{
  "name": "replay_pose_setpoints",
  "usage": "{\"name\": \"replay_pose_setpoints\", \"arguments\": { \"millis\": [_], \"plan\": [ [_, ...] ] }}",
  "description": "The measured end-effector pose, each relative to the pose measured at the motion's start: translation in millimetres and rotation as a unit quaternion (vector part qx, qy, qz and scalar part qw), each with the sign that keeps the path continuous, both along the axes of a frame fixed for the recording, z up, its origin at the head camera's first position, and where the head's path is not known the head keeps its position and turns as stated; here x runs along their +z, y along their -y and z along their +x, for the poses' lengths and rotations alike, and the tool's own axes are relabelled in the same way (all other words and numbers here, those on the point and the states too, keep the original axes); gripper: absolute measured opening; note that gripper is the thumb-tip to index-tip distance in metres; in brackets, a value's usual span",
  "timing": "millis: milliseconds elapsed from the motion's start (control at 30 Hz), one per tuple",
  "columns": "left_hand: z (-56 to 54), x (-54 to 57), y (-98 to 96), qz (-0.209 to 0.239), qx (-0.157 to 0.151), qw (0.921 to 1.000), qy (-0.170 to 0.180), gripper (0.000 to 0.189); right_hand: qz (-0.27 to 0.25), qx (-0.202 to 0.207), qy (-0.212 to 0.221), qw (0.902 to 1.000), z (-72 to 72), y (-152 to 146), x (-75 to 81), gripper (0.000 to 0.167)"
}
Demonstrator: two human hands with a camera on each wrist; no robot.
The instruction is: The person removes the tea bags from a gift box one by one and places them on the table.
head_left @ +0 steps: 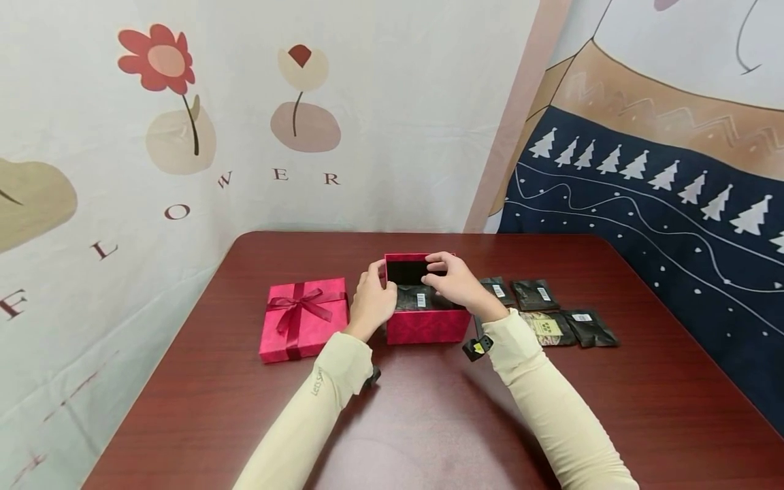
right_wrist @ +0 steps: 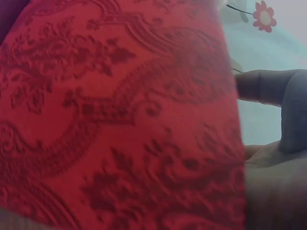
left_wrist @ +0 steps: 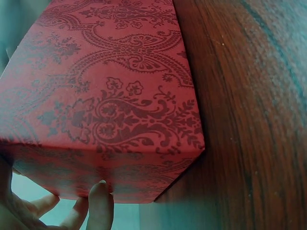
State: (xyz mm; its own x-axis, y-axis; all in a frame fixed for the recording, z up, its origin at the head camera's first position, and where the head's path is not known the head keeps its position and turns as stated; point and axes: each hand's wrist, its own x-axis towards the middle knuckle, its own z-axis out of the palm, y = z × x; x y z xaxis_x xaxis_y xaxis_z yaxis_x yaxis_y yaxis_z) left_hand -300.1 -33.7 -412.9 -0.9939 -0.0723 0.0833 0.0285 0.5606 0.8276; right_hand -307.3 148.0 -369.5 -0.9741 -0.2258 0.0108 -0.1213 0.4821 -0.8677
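A red patterned gift box (head_left: 427, 327) stands lidless on the table, its dark inside facing up. Within it lies a black packet (head_left: 414, 297) with a white barcode label. My left hand (head_left: 372, 299) holds the box by its left wall, thumb at the rim; in the left wrist view its fingers (left_wrist: 100, 206) touch the patterned outside. Over the box's right part is my right hand (head_left: 456, 282), its thumb and fingers spread apart above the opening, and no object shows between them. The right wrist view has the box wall (right_wrist: 120, 115) hiding part of that hand.
Left of the box lies the red lid (head_left: 304, 320) with a dark red ribbon bow. On the right are several black packets (head_left: 534, 295), one with a yellow-green label (head_left: 545, 327), partly behind the right forearm. Printed cloths (head_left: 380, 102) hang behind the brown table (head_left: 404, 422).
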Motion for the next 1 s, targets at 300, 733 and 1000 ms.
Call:
{"name": "replay_pose_setpoints", "arguments": {
  "millis": [300,733,1000],
  "plan": [
    [0.7,0.0,0.5,0.003,0.0,1.0,0.002,0.051,0.025,-0.029,0.043,0.9983,-6.6,10.6,-7.8,0.05],
    [1.2,0.2,0.7,0.0,0.003,1.0,0.001,0.052,0.044,-0.045,0.083,0.9945,-15.8,18.7,-12.6,0.05],
    [0.9,0.9,-0.8,0.001,0.005,1.0,-0.002,0.052,0.078,-0.042,0.099,0.9912,-22.4,20.0,-16.1,0.055]
  ]
}}
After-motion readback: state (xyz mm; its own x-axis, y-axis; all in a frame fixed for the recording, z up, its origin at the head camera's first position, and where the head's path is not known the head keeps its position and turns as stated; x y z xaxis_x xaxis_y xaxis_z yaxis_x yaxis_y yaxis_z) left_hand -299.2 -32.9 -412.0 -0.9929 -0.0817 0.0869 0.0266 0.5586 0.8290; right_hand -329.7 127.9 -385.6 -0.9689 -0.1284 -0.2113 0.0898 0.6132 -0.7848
